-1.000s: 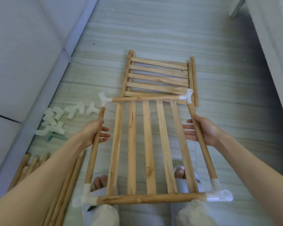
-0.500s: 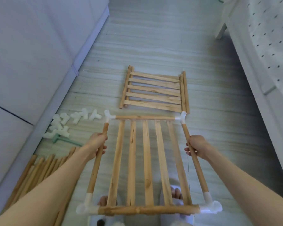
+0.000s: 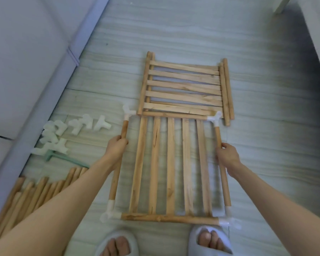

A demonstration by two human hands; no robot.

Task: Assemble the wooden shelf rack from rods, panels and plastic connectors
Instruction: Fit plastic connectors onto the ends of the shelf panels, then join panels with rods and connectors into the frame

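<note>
1. Pale wood-grain floor (image 3: 266, 145) runs under everything, with a grey wall (image 3: 26, 52) along its left edge.
2. My left hand (image 3: 116, 146) grips the left rod (image 3: 118, 163) of the slatted frame (image 3: 171, 167), fingers curled round it.
3. My right hand (image 3: 227, 156) grips the right rod (image 3: 223, 172) the same way.
4. Its slats run lengthwise away from me, and white plastic connectors (image 3: 127, 112) cap its four corners.
5. A second slatted panel (image 3: 185, 87) lies flat on the floor just beyond, its slats crosswise; the frame's far edge overlaps its near edge.
6. Loose white connectors (image 3: 63, 133) sit near the left wall, beside a green tool (image 3: 67, 158).
7. Spare rods (image 3: 35, 193) lie bundled at the lower left.
8. My grey slippers (image 3: 211, 241) are just below the frame's near edge.
9. No writing is readable.
</note>
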